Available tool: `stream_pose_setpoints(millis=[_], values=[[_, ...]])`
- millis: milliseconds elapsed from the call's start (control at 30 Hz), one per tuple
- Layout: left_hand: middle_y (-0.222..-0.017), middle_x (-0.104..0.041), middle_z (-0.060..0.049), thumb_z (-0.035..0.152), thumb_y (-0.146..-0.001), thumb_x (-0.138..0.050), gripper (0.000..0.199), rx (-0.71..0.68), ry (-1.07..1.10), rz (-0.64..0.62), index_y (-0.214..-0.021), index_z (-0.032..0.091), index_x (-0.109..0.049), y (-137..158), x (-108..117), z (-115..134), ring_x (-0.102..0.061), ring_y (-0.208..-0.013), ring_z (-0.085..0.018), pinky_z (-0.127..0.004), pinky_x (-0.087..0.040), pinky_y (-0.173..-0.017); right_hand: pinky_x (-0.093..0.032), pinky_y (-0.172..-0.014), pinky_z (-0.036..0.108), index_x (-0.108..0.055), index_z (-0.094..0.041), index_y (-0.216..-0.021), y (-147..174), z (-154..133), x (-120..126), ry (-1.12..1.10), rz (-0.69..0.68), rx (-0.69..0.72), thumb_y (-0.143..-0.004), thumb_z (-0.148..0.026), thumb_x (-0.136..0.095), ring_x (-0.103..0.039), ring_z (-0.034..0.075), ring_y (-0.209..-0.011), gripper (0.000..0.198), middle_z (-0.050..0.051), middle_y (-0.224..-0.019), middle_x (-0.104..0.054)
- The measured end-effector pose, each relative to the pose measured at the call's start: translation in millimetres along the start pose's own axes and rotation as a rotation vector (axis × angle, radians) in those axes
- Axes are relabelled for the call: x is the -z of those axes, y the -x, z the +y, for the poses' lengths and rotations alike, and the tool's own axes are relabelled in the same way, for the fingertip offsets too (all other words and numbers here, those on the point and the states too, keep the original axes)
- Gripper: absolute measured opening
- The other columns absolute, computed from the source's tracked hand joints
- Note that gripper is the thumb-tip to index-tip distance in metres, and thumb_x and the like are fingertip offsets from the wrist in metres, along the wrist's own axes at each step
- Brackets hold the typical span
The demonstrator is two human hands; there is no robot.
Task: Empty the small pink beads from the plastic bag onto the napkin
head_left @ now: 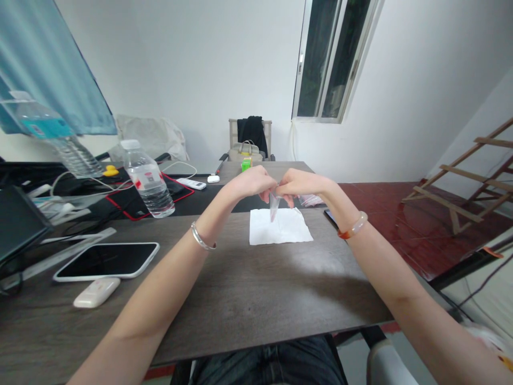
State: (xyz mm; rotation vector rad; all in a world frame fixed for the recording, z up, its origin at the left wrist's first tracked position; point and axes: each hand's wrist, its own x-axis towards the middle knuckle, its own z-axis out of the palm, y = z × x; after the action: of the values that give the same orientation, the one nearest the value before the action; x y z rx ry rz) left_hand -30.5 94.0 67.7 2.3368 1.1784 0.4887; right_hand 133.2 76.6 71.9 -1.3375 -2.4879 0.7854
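Observation:
My left hand (250, 183) and my right hand (301, 184) meet above the far middle of the dark wooden table (240, 289). Both pinch the top of a small clear plastic bag (274, 206) that hangs down between them. Directly under it lies a white paper napkin (279, 226), flat on the table. My left wrist wears a silver bangle and my right wrist an orange-and-white bangle. What the small bag holds is too small to tell.
A white-cased phone (106, 261) and a small white device (96, 292) lie at the left front. A water bottle (147, 179) stands on a black mat with cables. Another phone (331, 216) lies by my right wrist. A chair with a bag (245, 149) stands beyond the table.

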Motion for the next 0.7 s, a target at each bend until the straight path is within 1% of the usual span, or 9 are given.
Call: stream_pose_setpoints(millis=[33,100,267,333,400,500,533,600,700], values=[[-0.045,-0.06,-0.004,0.02,-0.069,-0.048,0.029,0.03,0.014,0.042,-0.042,0.014,-0.058,0.4,0.4,0.3,-0.057,-0.051,-0.014,-0.023,-0.044,-0.055,-0.034,-0.047,0.023,-0.055,-0.015,-0.042,0.5,-0.3,-0.3,0.012,0.017,-0.014,-0.07,-0.018,-0.05,-0.047,0.009,-0.042,0.029,0.003,-0.044,-0.059],[-0.047,-0.06,-0.003,0.023,-0.069,-0.051,0.027,0.072,0.009,0.083,-0.045,0.014,-0.06,0.9,0.8,0.0,-0.055,-0.051,-0.013,-0.023,-0.042,-0.053,-0.034,-0.046,0.023,-0.054,-0.015,-0.041,0.1,1.0,-0.7,0.035,0.042,-0.049,-0.07,-0.018,-0.05,-0.046,0.009,-0.041,0.029,0.003,-0.043,-0.058],[-0.042,-0.052,0.0,0.028,-0.066,-0.059,0.025,0.16,-0.139,0.102,-0.045,0.015,-0.058,1.4,0.7,-4.4,-0.044,-0.043,-0.01,-0.024,-0.031,-0.047,-0.038,-0.048,0.023,-0.054,-0.015,-0.043,-3.6,9.3,1.9,0.039,0.057,-0.1,-0.073,-0.021,-0.05,-0.05,0.01,-0.042,0.031,0.004,-0.045,-0.06],[-0.042,-0.049,0.002,0.029,-0.067,-0.059,0.024,0.189,-0.203,0.121,-0.047,0.016,-0.058,1.4,1.2,-6.0,-0.043,-0.044,-0.011,-0.025,-0.029,-0.048,-0.039,-0.049,0.022,-0.055,-0.015,-0.046,-3.8,11.7,3.9,0.012,0.059,-0.111,-0.074,-0.022,-0.05,-0.053,0.01,-0.044,0.03,0.005,-0.047,-0.061],[-0.047,-0.051,0.002,0.03,-0.066,-0.06,0.019,0.187,-0.264,0.136,-0.053,0.017,-0.058,1.7,2.2,-6.9,-0.046,-0.049,-0.012,-0.025,-0.029,-0.05,-0.04,-0.05,0.022,-0.056,-0.014,-0.048,-3.0,12.4,5.4,-0.006,0.058,-0.122,-0.075,-0.023,-0.05,-0.055,0.011,-0.046,0.029,0.005,-0.048,-0.062],[-0.062,-0.059,0.001,0.025,-0.065,-0.06,0.008,0.12,-0.274,0.126,-0.066,0.016,-0.059,2.4,2.5,-6.2,-0.052,-0.059,-0.013,-0.024,-0.033,-0.053,-0.04,-0.05,0.022,-0.057,-0.014,-0.05,-1.2,10.3,5.9,-0.017,0.046,-0.119,-0.076,-0.022,-0.05,-0.055,0.011,-0.046,0.028,0.005,-0.048,-0.062],[-0.067,-0.061,0.0,0.022,-0.064,-0.059,0.009,0.083,-0.253,0.114,-0.071,0.016,-0.059,2.6,1.7,-5.7,-0.054,-0.062,-0.014,-0.023,-0.035,-0.055,-0.04,-0.049,0.022,-0.058,-0.014,-0.05,-0.8,9.1,5.5,-0.022,0.037,-0.113,-0.076,-0.022,-0.05,-0.055,0.011,-0.045,0.028,0.004,-0.048,-0.062],[-0.075,-0.064,-0.002,0.019,-0.063,-0.058,0.019,0.004,-0.2,0.083,-0.082,0.014,-0.059,2.1,-1.7,-5.0,-0.057,-0.068,-0.015,-0.023,-0.038,-0.058,-0.04,-0.049,0.022,-0.057,-0.014,-0.051,-0.5,6.8,4.2,-0.042,0.013,-0.086,-0.075,-0.02,-0.049,-0.056,0.011,-0.046,0.027,0.004,-0.048,-0.062],[-0.084,-0.066,-0.004,0.019,-0.063,-0.059,0.032,-0.093,-0.117,0.041,-0.095,0.013,-0.057,-0.7,-9.3,-6.2,-0.059,-0.074,-0.016,-0.024,-0.041,-0.062,-0.041,-0.05,0.021,-0.058,-0.014,-0.052,-1.1,5.2,2.5,-0.084,-0.02,-0.037,-0.074,-0.017,-0.047,-0.059,0.011,-0.048,0.025,0.004,-0.05,-0.064]])
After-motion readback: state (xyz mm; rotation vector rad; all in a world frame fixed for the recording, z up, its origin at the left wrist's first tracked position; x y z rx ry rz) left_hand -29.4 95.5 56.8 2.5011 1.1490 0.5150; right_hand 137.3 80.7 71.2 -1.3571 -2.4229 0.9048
